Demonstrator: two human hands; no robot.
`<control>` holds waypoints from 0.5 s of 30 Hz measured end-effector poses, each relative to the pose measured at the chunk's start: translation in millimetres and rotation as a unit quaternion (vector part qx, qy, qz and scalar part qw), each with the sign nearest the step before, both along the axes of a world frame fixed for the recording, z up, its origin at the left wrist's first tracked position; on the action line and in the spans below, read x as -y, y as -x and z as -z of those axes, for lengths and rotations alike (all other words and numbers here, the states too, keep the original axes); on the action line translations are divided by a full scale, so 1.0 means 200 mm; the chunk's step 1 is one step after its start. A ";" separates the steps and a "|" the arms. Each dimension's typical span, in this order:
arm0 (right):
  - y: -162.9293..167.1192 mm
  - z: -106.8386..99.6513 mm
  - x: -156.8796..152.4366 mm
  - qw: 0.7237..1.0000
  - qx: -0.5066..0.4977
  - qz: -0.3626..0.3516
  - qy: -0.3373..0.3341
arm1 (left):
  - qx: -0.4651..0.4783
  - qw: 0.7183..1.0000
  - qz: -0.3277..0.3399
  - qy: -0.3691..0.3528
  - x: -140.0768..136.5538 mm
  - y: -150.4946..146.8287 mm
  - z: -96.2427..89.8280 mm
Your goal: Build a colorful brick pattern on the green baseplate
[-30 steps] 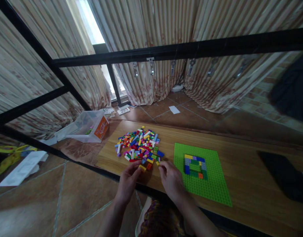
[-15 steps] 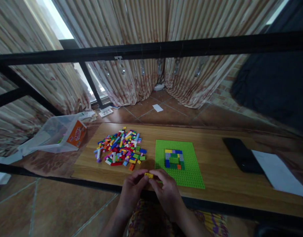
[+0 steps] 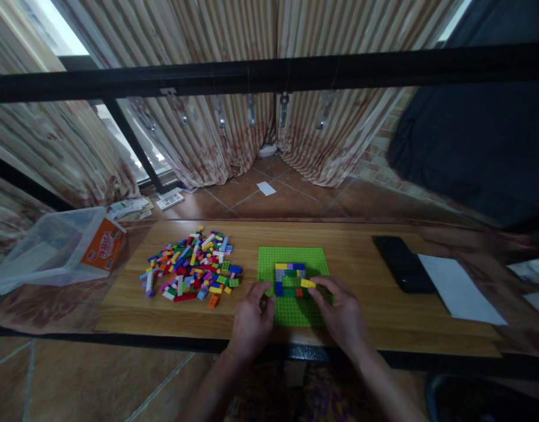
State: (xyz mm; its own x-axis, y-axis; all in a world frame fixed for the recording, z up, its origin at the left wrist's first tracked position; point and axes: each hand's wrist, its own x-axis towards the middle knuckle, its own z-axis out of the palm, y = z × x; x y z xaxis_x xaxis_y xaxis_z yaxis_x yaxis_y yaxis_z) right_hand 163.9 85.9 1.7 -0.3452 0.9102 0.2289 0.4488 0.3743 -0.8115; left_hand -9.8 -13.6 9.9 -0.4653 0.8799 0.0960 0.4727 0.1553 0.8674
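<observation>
My right hand [image 3: 342,308] pinches a yellow toy brick [image 3: 307,283] between thumb and fingers, over the right side of a square ring of coloured bricks [image 3: 278,280]. That ring is fixed on a green studded baseplate [image 3: 269,255]; the yellow brick and fingers hide part of its right side. At the plate's left edge is my left hand [image 3: 252,316], thumb and index finger apart with nothing between them. Whether its fingertips touch the plate I cannot tell. Left of the plate lies a loose pile of mixed bricks [image 3: 190,264].
A wooden tabletop [image 3: 348,246] carries everything. To the right lie a black flat object [image 3: 401,264] and a white sheet [image 3: 460,290]. A clear plastic bin [image 3: 53,246] with an orange label stands at the left. A dark bar [image 3: 251,75] crosses in front of the curtains.
My hands have separated. The right one has carried the yellow brick rightward and forward over the brick ring; the left has let go of it and moved to the plate's left edge. The view has shifted right.
</observation>
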 end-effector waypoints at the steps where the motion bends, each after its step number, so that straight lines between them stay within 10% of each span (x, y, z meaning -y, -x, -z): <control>1: 0.01 0.00 -0.01 1.000 0.000 0.001 -0.006 | -0.023 1.000 0.004 -0.003 -0.01 0.00 0.01; 15: 0.23 0.06 0.05 0.983 0.137 0.053 -0.107 | -0.108 0.993 0.045 -0.024 -0.06 0.00 0.13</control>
